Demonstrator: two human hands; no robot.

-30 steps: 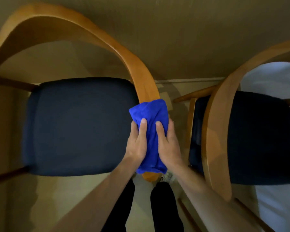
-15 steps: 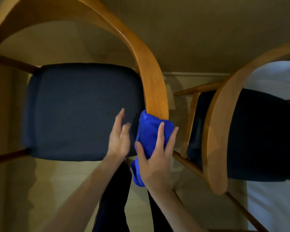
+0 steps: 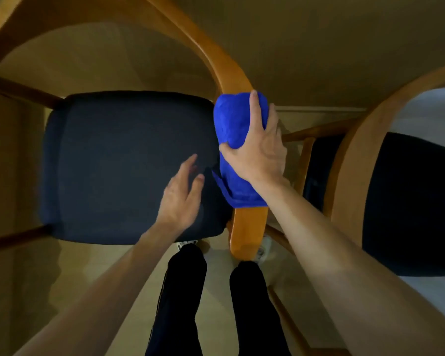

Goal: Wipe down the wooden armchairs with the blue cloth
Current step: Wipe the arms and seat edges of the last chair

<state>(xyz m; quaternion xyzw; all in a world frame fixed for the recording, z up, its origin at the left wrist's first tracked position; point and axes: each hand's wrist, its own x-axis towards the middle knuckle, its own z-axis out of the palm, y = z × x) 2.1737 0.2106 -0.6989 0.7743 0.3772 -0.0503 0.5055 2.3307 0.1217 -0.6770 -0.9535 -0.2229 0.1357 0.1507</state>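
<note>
The blue cloth point(image 3: 233, 124) is draped over the right armrest point(image 3: 247, 224) of the left wooden armchair. My right hand point(image 3: 258, 147) grips the cloth from above, thumb on its left side and fingers wrapped over the right. My left hand point(image 3: 181, 194) hovers over the dark seat cushion point(image 3: 118, 163) just left of the armrest, fingers relaxed and holding nothing. A second wooden armchair point(image 3: 350, 155) with a dark seat stands to the right.
A narrow gap of floor separates the two chairs. A wall with a baseboard point(image 3: 319, 109) runs behind them. My legs in dark trousers point(image 3: 183, 304) stand in front of the armrest's end. A pale surface point(image 3: 432, 109) shows behind the right chair.
My left hand came off the cloth and moved left over the seat. My right hand slid the cloth forward along the armrest, away from its near end.
</note>
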